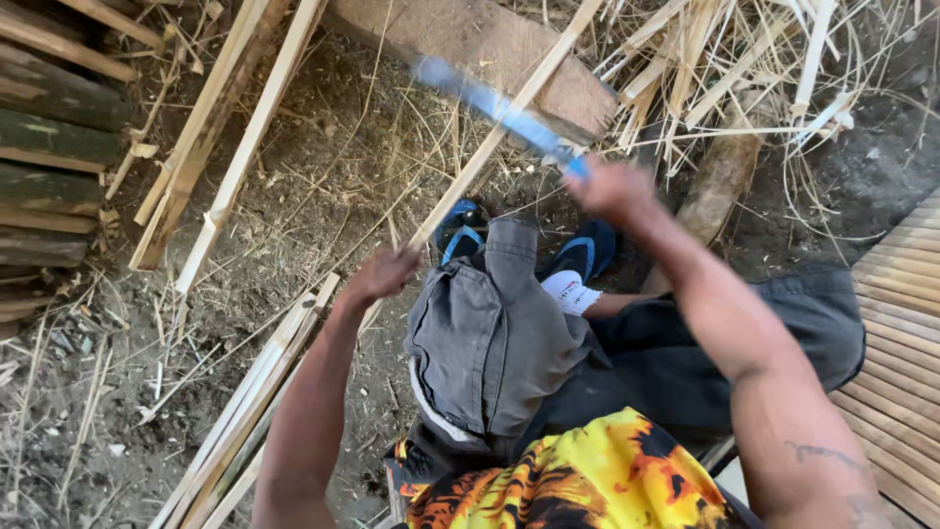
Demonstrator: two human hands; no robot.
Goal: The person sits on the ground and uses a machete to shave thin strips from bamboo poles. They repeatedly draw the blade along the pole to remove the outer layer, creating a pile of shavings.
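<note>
Two hands work one long bamboo strip. The left hand has its grip closed round the strip's lower part, just beside the raised knee in grey trousers; the fingers curl under it, so how tightly they pinch cannot be told. The right hand grips the handle of a knife whose blade is motion-blurred, lying across the strip near its middle.

From the left hand the strip runs up and to the right, over the dirt floor, crossing a block of wood and passing out of the top of the view. It looks thin, pale and light, stiff along its length yet likely springy if pressed sideways. Its split edges are probably sharp and splintery, so a hold on the flat faces, low and well away from the blade, seems safest, which is where the left hand sits.

Feet in blue sandals rest just below the blade. More split strips lie on the ground beside the left forearm, others lean at upper left, green bamboo poles are stacked at the left edge, and loose shavings pile at upper right.
</note>
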